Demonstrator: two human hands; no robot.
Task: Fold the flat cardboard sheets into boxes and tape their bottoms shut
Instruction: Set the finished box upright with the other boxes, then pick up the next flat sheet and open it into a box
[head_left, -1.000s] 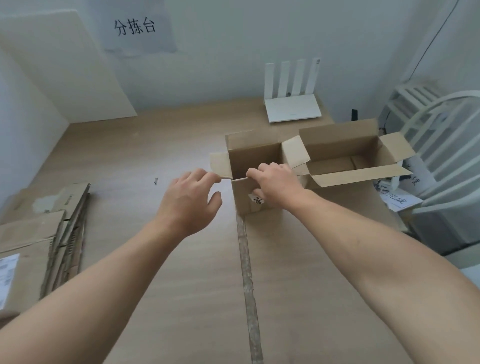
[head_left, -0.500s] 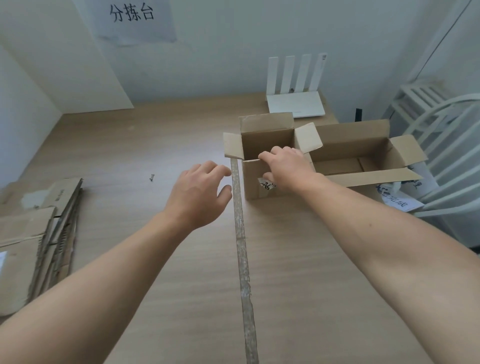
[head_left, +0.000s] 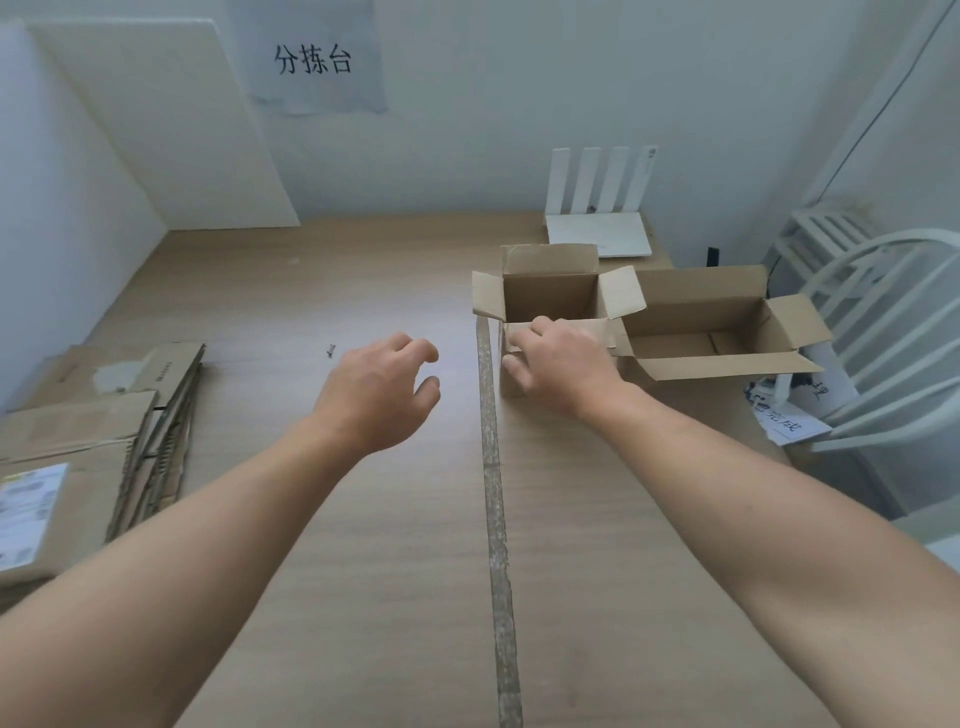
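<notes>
r hand (head_left: 558, 364) grips small box (head_left: 550, 291) front flap, l hand (head_left: 376, 395) loose, empty

On the table (head_left: 270, 291), the small box (head_left: 550, 299) stands right of middle, the larger box (head_left: 727, 317) touching its right side and the router (head_left: 597, 236) behind it by the wall. The stack of flat cardboard sheets (head_left: 93, 441) lies at the table's left edge, well apart. The right hand (head_left: 561, 358) grips the small box's near wall, and the left hand (head_left: 374, 395) hovers just left of it.
</notes>
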